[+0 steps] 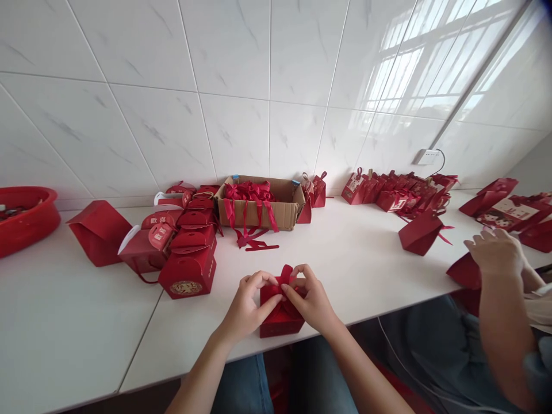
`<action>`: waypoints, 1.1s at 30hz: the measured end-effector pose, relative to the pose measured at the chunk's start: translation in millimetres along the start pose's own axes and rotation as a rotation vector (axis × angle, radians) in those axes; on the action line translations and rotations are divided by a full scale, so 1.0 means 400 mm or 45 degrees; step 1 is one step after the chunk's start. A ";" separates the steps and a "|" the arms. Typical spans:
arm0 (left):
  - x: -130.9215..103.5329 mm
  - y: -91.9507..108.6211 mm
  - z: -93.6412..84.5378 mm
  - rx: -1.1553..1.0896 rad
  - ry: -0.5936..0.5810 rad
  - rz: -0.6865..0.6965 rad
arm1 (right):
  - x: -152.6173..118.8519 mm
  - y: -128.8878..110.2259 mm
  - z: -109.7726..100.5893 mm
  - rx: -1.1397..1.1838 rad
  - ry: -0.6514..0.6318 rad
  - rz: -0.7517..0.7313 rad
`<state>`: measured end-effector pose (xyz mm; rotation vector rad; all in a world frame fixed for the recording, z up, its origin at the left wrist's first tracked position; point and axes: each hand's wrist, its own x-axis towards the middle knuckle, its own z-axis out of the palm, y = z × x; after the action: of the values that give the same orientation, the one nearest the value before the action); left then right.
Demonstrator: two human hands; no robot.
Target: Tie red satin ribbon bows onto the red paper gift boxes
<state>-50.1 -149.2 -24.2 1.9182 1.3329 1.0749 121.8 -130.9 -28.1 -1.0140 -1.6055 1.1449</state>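
Note:
A small red gift box (281, 328) stands near the front edge of the white table, right before me. On its top is a red ribbon (286, 273), looped up above the lid. My left hand (250, 300) pinches the ribbon from the left, thumb and forefinger close together. From the right, my right hand (311, 296) pinches the same ribbon, its fingertips almost meeting the left ones. The fingers partly cover the knot, so its exact shape is hidden.
A cardboard box (259, 214) of red ribbons sits by the tiled wall. Red gift boxes (190, 270) are grouped at left, beside a red basin (30, 224). More red boxes (401, 192) stand at back right. Another person's hand (495, 253) works at far right.

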 end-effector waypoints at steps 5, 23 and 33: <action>0.011 0.009 0.000 0.173 0.041 0.110 | -0.008 -0.010 -0.005 -0.175 -0.001 -0.130; 0.016 -0.018 0.015 -0.127 0.173 0.156 | -0.004 0.002 -0.014 -0.338 -0.086 -0.003; 0.019 -0.009 0.013 -0.144 0.318 0.075 | -0.002 0.011 0.013 -0.124 -0.060 0.032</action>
<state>-46.2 -140.8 -27.6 1.7956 1.3209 1.4262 117.4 -131.7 -33.5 -1.0797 -1.7041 1.1244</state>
